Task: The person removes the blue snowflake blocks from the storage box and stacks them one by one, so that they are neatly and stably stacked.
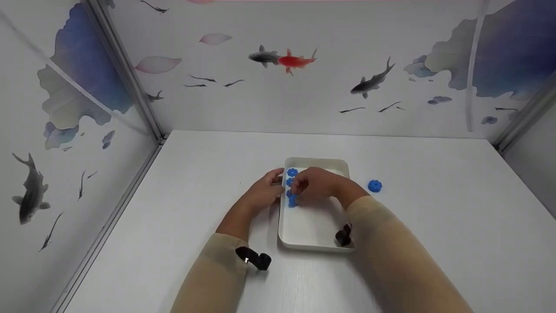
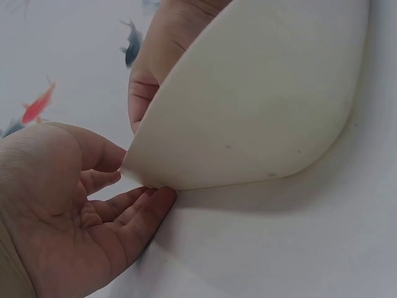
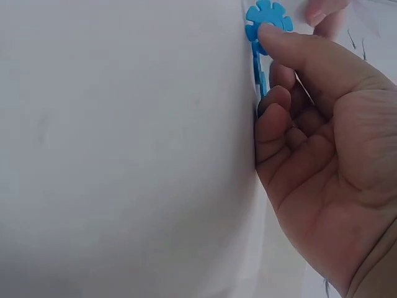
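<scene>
A shallow white tray [image 1: 312, 226] sits on the table, with several blue flower-shaped snowflake discs [image 1: 292, 172] lined up along its inner left side. My left hand [image 1: 265, 190] is at the tray's left wall. In the left wrist view its curved fingers [image 2: 162, 202] hold the tray edge near a corner. Over the row, my right hand [image 1: 319, 184] pinches a blue snowflake disc [image 3: 270, 13]; its thumb lies on the face of the disc in the right wrist view. The right hand partly covers the row, and some fingertips are hidden.
Outside the tray, to its right, blue discs [image 1: 375, 186] lie on the white table [image 1: 434, 208], seemingly stacked. Panels printed with fish [image 1: 297, 61] rise behind and at the left. A black wrist strap end [image 1: 256, 258] hangs from the left sleeve.
</scene>
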A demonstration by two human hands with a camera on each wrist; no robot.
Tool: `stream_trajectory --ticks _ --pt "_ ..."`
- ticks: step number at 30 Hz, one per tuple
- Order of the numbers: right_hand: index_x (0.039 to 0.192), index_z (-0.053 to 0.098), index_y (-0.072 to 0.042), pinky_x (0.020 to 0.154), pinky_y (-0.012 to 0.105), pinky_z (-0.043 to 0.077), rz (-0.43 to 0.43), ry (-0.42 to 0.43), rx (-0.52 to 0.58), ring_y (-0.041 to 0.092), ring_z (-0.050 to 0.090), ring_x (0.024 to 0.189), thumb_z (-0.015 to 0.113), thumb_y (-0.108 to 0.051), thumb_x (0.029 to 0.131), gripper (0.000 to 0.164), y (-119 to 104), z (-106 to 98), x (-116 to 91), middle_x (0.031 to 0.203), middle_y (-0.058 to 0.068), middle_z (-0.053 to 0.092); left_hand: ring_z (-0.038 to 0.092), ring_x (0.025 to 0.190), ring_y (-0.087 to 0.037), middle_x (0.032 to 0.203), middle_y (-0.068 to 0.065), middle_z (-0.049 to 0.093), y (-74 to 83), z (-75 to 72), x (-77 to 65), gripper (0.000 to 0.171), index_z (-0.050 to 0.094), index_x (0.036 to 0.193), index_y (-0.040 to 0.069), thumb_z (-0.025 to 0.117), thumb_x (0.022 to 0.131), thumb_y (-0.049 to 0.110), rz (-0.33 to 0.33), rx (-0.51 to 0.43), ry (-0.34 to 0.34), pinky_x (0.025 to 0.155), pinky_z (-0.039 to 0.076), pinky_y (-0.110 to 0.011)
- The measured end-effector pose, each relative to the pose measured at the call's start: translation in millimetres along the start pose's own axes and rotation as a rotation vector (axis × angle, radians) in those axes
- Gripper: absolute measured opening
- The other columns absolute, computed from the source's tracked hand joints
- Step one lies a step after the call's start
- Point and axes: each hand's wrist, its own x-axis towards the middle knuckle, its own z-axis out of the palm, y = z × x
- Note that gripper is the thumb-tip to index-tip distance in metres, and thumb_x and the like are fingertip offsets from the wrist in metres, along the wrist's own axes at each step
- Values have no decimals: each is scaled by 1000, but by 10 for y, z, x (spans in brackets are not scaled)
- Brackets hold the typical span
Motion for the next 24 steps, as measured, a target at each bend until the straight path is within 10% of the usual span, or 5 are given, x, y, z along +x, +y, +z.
stream_trajectory --ticks 11,24 --pt "110 83 -24 85 28 63 -13 8 198 18 69 92 79 -27 96 14 54 -152 -36 105 0 79 49 153 -27 168 -2 47 32 5 16 68 38 166 32 61 103 25 -38 15 6 126 43 -51" --pt "122 77 -12 94 30 65 21 306 669 40 71 115 76 -28 101 26 -17 -387 -492 123 11 77 56 147 -26 166 -2 49 9 27 -22 68 37 167 32 61 103 22 -36 -30 7 126 44 -51"
